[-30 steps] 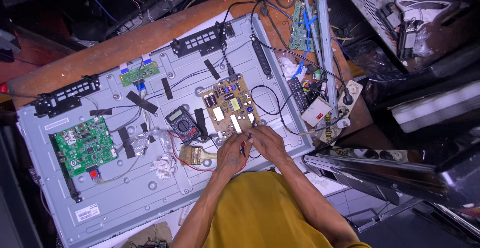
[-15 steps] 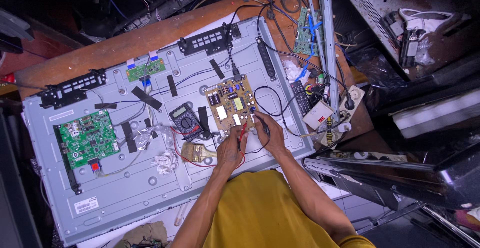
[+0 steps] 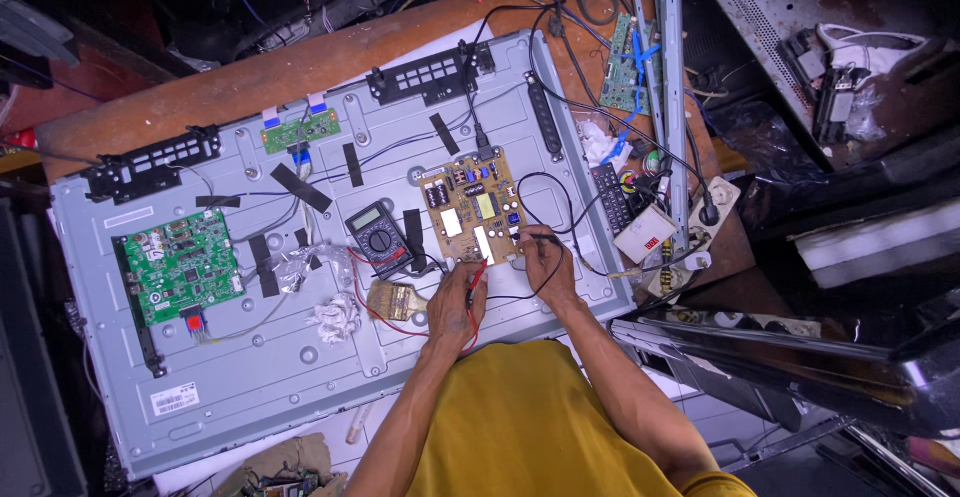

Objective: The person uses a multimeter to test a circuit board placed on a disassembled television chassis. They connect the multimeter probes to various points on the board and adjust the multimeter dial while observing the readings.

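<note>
A large grey television back panel point(image 3: 400, 377) lies flat on a wooden table. My left hand point(image 3: 457, 302) grips a red meter probe point(image 3: 474, 279), its tip at the lower edge of the tan power board point(image 3: 470, 205). My right hand point(image 3: 547, 265) pinches a black meter probe point(image 3: 537, 240) at the board's lower right corner. A dark multimeter point(image 3: 379, 238) with a dial lies just left of the board, red and black leads trailing from it.
A green main board point(image 3: 180, 264) sits at the panel's left, a small green board point(image 3: 299, 130) near the top. A paintbrush point(image 3: 395, 302) and crumpled tissue point(image 3: 338, 318) lie by my left hand. A remote control point(image 3: 610, 198), a power strip point(image 3: 700, 222) and cables crowd the right edge.
Both hands have shifted slightly up toward the tan board, bringing the probe tips onto its lower edge. The view has also drifted a little.
</note>
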